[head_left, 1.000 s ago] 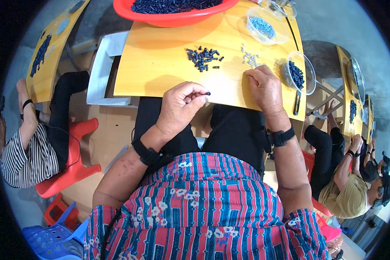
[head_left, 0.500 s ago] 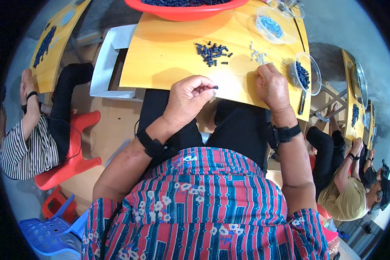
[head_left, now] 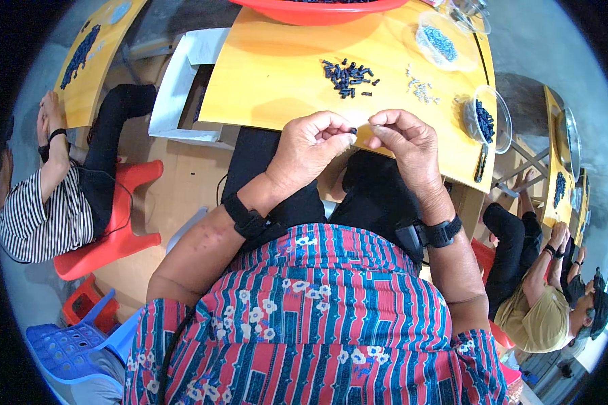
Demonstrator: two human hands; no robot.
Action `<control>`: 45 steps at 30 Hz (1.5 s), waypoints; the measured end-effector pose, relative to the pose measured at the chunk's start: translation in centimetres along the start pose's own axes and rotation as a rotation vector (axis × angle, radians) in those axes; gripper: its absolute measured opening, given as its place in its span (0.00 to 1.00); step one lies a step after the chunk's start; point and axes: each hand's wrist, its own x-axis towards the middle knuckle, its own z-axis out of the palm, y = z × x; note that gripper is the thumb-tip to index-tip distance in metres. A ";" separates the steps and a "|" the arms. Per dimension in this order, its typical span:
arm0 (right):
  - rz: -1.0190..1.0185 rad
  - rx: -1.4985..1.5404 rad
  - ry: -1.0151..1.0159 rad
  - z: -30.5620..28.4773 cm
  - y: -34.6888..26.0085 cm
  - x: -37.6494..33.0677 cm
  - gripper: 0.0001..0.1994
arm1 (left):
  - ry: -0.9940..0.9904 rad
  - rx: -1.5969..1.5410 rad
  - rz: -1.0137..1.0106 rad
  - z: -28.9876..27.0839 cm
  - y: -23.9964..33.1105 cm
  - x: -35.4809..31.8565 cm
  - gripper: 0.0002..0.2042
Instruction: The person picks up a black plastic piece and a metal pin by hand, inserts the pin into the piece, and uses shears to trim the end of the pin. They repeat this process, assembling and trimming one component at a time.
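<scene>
Left hand pinches a small black piece between thumb and fingertips, at the near edge of the yellow surface. Right hand just beside it, fingers curled tips together; whether they pinch something, cannot tell. Pile of black pieces lies on the surface beyond the hands; small light-coloured bits right of the pile. Clear bowl with dark pieces further right of the pile, at the surface edge.
</scene>
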 end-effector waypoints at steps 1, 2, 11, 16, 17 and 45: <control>0.046 0.045 -0.024 0.2 0.1 0.0 0.07 | 0.002 0.011 -0.002 0.0 0.0 0.0 0.05; 0.070 0.104 -0.059 0.2 0.3 0.0 0.06 | 0.005 0.010 -0.004 0.0 -0.1 0.0 0.05; 0.083 0.102 -0.102 0.6 1.5 0.6 0.07 | -0.003 0.038 -0.004 -0.2 0.0 0.0 0.05; 0.105 0.101 -0.089 0.7 1.5 0.6 0.07 | -0.029 0.027 -0.024 -0.1 0.4 0.1 0.04; 0.109 0.087 -0.084 0.7 1.5 0.6 0.06 | -0.027 0.026 -0.024 -0.1 0.4 0.1 0.04; -0.440 -0.667 -0.031 1.5 1.3 -0.3 0.14 | 0.013 0.080 -0.018 -0.2 -0.4 0.3 0.04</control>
